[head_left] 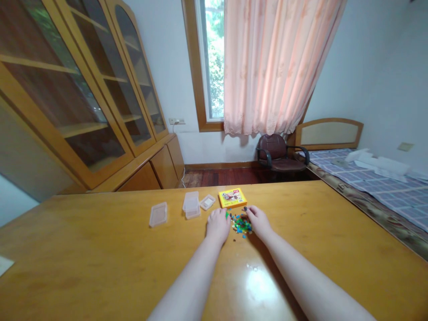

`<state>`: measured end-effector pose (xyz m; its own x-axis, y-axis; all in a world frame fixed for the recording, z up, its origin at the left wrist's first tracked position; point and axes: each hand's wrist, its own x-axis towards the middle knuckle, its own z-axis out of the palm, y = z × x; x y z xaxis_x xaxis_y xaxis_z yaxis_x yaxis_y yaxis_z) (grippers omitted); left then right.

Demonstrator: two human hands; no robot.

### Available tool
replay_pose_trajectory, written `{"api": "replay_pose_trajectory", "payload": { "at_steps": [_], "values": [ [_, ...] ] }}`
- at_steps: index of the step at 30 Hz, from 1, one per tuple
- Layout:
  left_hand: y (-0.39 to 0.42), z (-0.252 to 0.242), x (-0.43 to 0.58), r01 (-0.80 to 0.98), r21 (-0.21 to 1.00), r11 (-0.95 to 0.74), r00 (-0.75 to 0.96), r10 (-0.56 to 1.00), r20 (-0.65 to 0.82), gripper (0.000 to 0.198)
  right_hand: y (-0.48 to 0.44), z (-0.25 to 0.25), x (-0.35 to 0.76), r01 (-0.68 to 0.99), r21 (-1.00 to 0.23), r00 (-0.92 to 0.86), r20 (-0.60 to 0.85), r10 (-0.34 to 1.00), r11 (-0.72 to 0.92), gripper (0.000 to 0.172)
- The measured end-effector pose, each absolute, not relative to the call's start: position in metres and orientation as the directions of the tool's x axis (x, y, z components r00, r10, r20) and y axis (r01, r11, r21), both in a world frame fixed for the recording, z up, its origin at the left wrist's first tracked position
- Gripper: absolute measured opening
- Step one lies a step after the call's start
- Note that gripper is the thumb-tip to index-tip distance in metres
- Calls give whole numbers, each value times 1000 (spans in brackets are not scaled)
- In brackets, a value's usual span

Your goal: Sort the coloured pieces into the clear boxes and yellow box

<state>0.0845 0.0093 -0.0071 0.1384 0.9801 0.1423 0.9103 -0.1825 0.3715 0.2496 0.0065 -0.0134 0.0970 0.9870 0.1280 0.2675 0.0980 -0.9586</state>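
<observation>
A small heap of colourful toy building bricks [242, 225], green, blue, pale and dark, lies on the wooden table between my hands. My left hand [217, 226] rests at the heap's left side, fingers closed, with a green brick [227, 215] showing at its fingertips. On the other side, my right hand [260, 222] pinches a small dark brick [245, 208] between thumb and finger, just above the heap's far right edge. A yellow box [232, 197] with a printed picture lies flat just beyond both hands.
Left of my hands are a clear plastic tray [158, 215], stacked plastic boxes [191, 203] and a small plastic case [207, 202]. Beyond the wooden table [117, 263] stand a chair [276, 151], a bed [368, 174] and a glass-door cabinet [133, 151].
</observation>
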Motion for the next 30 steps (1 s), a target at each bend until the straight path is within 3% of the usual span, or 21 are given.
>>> {"api": "replay_pose_trajectory", "payload": {
  "at_steps": [4, 9, 13, 16, 19, 23, 26, 30],
  "values": [
    [3, -25, 88, 937, 293, -193, 150, 975, 161, 41, 1, -20, 263, 457, -889, 185, 123, 975, 26, 39],
    [6, -36, 96, 930, 251, -270, 236, 959, 157, 50, -3, -31, 246, 701, -696, -12, 202, 979, 152, 36],
    [7, -36, 97, 925, 251, -286, 253, 955, 156, 50, 2, -28, 241, 764, -589, -124, 266, 956, 263, 39],
    [8, -35, 96, 924, 265, -275, 239, 958, 158, 51, 20, -21, 254, 838, -505, -16, 352, 936, 204, 42],
    [11, -34, 96, 925, 277, -260, 222, 962, 160, 51, 40, -16, 268, 854, -451, -132, 296, 946, 260, 44],
    [15, -33, 95, 925, 282, -252, 218, 965, 147, 53, 50, -24, 270, 787, -573, -155, 174, 972, 228, 46],
    [14, -34, 97, 920, 272, -281, 251, 958, 142, 54, 44, -33, 263, 693, -703, -30, 197, 980, 162, 54],
    [8, -35, 102, 916, 247, -315, 288, 947, 141, 61, 34, -38, 262, 537, -824, 9, 223, 975, 184, 51]
  ]
}}
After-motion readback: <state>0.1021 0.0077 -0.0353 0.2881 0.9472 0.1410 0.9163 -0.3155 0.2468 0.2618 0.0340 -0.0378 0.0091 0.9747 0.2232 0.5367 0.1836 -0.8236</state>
